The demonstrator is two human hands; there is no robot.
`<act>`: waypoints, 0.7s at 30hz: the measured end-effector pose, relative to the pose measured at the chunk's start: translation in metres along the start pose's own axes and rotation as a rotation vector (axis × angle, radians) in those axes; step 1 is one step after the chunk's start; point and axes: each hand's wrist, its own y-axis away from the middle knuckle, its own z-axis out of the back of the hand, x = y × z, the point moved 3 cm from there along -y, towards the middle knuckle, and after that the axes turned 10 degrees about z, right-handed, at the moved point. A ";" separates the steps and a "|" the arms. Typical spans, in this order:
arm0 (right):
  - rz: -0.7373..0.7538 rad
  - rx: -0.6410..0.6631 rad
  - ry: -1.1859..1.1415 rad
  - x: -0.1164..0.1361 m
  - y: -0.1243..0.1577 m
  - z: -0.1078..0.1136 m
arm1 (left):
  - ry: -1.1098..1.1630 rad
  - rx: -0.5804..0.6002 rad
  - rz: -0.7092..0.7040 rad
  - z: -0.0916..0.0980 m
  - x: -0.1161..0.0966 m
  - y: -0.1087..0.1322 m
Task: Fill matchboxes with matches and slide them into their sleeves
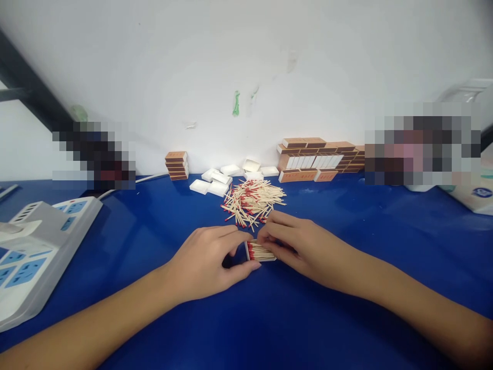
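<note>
Your left hand (204, 259) and right hand (296, 244) are both pinched on the match tray (260, 252), flat on the blue table (269, 318). Looks like the filling step, tray near full. Next calls for squaring the sticks. The loose matches (252, 201) lie just beyond and the sleeve stack (319, 156) sits by the wall.

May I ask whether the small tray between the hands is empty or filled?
Filled: the tray holds a packed row of red-tipped matches.

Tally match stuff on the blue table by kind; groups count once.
Pile of loose red-tipped wooden matches: 1
Stacks of brown cardboard matchboxes: 2
Cluster of empty white card trays: 1
Match-filled white card tray: 1
Total: 5
</note>
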 end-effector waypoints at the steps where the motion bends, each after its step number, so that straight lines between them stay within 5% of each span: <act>1: 0.002 -0.005 0.003 0.000 0.000 0.000 | -0.001 0.002 0.000 0.000 0.000 0.000; 15: 0.008 0.010 -0.013 0.001 0.001 -0.001 | -0.014 -0.002 0.004 0.000 0.000 0.001; 21: 0.004 -0.104 0.080 -0.009 0.000 0.010 | -0.010 -0.030 0.006 -0.002 0.001 0.002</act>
